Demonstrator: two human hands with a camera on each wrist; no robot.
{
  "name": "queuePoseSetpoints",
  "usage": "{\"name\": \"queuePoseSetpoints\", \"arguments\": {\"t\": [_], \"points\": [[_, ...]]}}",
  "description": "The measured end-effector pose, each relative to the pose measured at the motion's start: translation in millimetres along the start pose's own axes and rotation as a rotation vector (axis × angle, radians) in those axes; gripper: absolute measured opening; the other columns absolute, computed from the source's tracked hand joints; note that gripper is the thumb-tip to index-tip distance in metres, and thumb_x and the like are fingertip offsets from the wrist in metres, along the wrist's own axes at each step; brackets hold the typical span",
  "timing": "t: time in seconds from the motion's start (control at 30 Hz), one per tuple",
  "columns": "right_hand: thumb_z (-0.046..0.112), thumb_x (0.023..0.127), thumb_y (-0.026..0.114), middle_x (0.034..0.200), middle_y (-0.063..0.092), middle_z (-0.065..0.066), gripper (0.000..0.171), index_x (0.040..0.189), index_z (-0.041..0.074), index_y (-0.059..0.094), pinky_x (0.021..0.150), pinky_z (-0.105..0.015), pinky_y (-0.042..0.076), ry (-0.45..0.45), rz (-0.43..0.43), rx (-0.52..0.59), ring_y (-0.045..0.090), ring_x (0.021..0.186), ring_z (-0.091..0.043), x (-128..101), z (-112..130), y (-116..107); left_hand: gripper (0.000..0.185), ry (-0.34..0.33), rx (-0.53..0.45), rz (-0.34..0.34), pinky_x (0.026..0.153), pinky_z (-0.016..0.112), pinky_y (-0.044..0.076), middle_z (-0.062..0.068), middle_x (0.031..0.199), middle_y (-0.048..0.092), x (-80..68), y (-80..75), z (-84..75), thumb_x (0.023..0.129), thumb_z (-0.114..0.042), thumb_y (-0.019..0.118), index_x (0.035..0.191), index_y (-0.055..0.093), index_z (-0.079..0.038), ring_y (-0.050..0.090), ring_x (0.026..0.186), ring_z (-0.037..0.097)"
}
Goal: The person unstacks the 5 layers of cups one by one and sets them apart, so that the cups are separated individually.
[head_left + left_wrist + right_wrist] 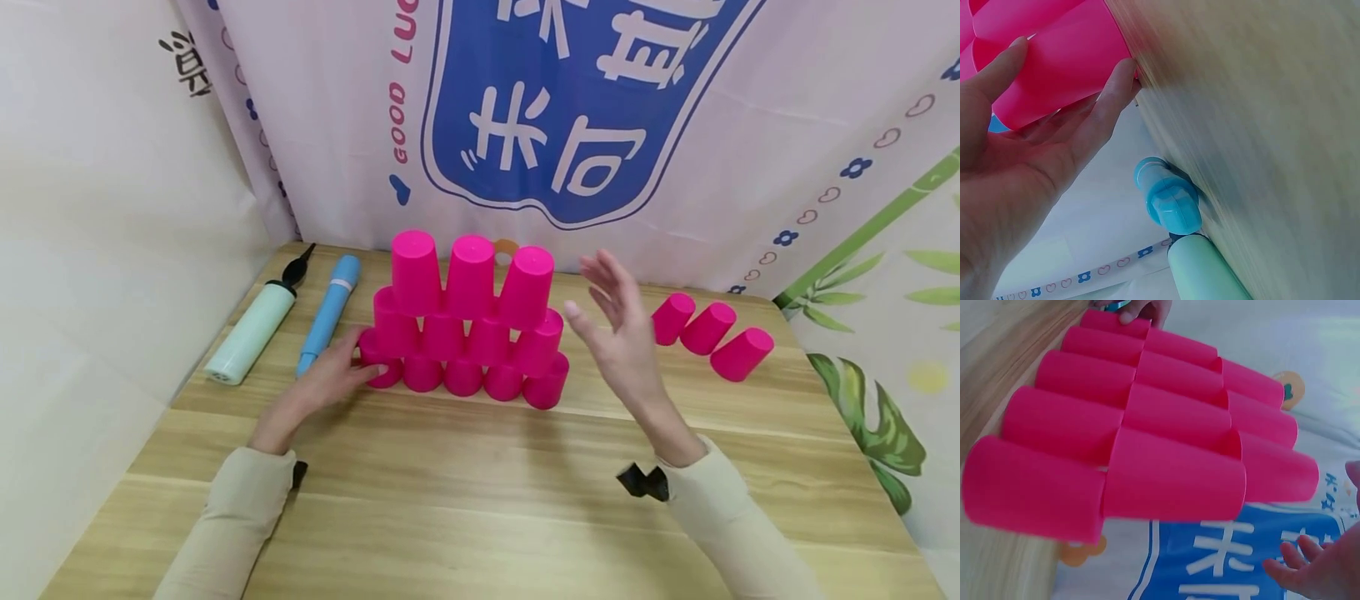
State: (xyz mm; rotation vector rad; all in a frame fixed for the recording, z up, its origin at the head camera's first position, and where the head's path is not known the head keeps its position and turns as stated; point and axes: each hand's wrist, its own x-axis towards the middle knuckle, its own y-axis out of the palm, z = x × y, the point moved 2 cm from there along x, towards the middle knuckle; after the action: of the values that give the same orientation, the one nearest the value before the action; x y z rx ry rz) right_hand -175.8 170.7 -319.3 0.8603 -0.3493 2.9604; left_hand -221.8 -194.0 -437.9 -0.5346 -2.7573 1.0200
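Observation:
Bright pink cups stand upside down in a three-tier stack (463,337); its top tier has three cups. At the stack's left end, my left hand (330,372) holds the lowest corner cup (1069,69), thumb on the front and fingers behind it. That cup stands on the table in the bottom row. My right hand (626,354) is raised just right of the stack, touching nothing, its fingers spread and thumb apart. In the right wrist view, part of the right hand (1319,565) shows beside the top tier (1279,469).
Three more pink cups (708,329) stand in a slanted row at the right of the wooden table (465,500). On the left lie a blue tube-shaped pump (327,312) and a pale green hand pump (251,333) with a black nozzle. A printed cloth (337,167) hangs behind.

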Motion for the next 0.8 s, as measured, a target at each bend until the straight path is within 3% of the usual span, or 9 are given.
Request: {"name": "queuePoseSetpoints", "arguments": {"t": [0.13, 0.27, 0.57, 0.8], "points": [[0.02, 0.087, 0.072, 0.146, 0.041, -0.002, 0.079, 0.151, 0.015, 0.027, 0.112, -0.04, 0.034, 0.112, 0.13, -0.06, 0.039, 0.133, -0.018, 9, 0, 20, 0.054, 0.002, -0.01, -0.001, 0.095, 0.05, 0.049, 0.026, 0.127, 0.053, 0.5, 1.3, 1.7, 0.094, -0.015, 0.063, 0.135, 0.033, 0.005, 0.055, 0.115, 0.039], [0.021, 0.085, 0.074, 0.144, 0.041, -0.003, 0.082, 0.151, 0.015, 0.026, 0.107, -0.043, 0.04, 0.184, 0.18, -0.062, 0.04, 0.13, -0.021, 13, -3, 33, 0.054, -0.002, -0.009, -0.004, 0.095, 0.049, 0.049, 0.025, 0.126, 0.055, 0.6, 3.7, 1.9, 0.094, -0.014, 0.064, 0.135, 0.034, 0.004, 0.056, 0.114, 0.038], [0.006, 0.086, 0.07, 0.134, 0.05, -0.016, 0.066, 0.143, 0.0, 0.036, 0.101, -0.044, 0.045, 0.139, 0.101, -0.02, 0.05, 0.119, -0.03, 11, 20, 43, 0.055, -0.009, -0.001, -0.006, 0.094, 0.05, 0.05, 0.027, 0.127, 0.053, -0.5, 1.0, -2.0, 0.094, -0.015, 0.063, 0.136, 0.033, 0.006, 0.055, 0.116, 0.04], [0.014, 0.085, 0.074, 0.131, 0.054, -0.008, 0.066, 0.141, 0.009, 0.041, 0.098, -0.044, 0.047, 0.093, 0.064, 0.018, 0.053, 0.115, -0.024, 13, -10, 41, 0.056, -0.006, -0.003, 0.002, 0.095, 0.05, 0.049, 0.027, 0.129, 0.052, -0.1, 0.2, -2.5, 0.095, -0.017, 0.063, 0.136, 0.032, 0.006, 0.054, 0.116, 0.04]]}}
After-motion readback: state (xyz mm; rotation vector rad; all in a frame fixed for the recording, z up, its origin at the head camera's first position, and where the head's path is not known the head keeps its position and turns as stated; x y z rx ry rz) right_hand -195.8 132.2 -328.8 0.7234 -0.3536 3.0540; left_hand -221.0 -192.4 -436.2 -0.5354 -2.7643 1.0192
